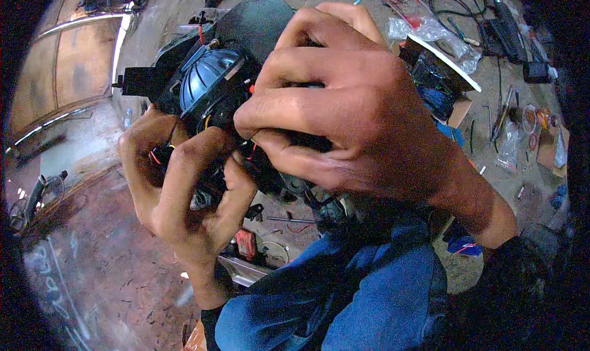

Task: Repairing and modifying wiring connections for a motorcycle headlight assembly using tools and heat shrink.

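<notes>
A black lamp unit (161,81) with a shiny ribbed dome (209,74), which looks like a projector headlamp, is held up before me. Thin red and yellow wires come out under the dome and run between my hands. My left hand (184,179) is below it with fingers curled in a pinch, a thin red wire (155,158) showing between them. On the unit's right side, my right hand (350,105) has its fingers bent and pressed together. Its fingertips are against the unit, and what they pinch is hidden behind the knuckles.
My knees in blue jeans (381,283) are below the hands. On the floor lie a red tool or device (246,244), an open box (442,74) with plastic wrap, cables, and several hand tools at the right. A wooden panel (80,62) stands at the upper left.
</notes>
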`<state>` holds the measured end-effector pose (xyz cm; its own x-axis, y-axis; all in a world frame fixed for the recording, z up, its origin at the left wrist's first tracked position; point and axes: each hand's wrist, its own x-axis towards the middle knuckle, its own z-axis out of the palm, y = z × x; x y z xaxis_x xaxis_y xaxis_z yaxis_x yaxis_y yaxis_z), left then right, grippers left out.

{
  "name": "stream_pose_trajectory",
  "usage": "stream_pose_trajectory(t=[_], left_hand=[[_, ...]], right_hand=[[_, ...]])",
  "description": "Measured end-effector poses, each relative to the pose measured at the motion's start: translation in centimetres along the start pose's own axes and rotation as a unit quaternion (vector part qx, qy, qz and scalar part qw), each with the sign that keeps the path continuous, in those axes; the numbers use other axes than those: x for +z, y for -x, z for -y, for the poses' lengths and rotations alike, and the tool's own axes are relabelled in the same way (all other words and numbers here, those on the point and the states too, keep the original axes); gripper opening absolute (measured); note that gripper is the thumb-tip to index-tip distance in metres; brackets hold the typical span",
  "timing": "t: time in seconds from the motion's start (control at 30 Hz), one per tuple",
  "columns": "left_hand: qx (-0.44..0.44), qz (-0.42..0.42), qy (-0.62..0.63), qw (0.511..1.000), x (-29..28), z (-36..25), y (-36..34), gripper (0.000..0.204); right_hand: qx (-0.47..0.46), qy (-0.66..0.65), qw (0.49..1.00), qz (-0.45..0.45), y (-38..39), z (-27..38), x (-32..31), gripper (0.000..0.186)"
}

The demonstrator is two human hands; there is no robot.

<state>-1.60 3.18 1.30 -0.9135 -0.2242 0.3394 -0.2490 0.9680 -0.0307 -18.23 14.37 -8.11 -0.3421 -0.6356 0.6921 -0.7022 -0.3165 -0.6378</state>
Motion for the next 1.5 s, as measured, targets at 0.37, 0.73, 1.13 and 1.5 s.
stream_pose_trajectory(t=[0.37,0.73,1.13,1.5], left_hand=[[-0.007,0.017,-0.013,1.0,-0.1,-0.1,0.0,0.026],[0.0,0.005,-0.022,1.0,0.2,-0.1,0.0,0.025],[0.002,-0.003,0.002,1.0,0.3,0.0,0.1,0.029],[0.038,-0.04,0.008,0.998,0.7,0.6,-0.2,0.029]], right_hand=[[0.005,-0.005,1.0,-0.023,0.1,0.0,0.5,0.021],[0.007,-0.01,0.999,-0.038,0.1,0.0,0.7,0.02],[0.003,-0.015,1.0,-0.027,0.1,0.0,0.5,0.021],[0.01,0.002,1.0,-0.005,-0.1,0.4,0.3,0.021]])
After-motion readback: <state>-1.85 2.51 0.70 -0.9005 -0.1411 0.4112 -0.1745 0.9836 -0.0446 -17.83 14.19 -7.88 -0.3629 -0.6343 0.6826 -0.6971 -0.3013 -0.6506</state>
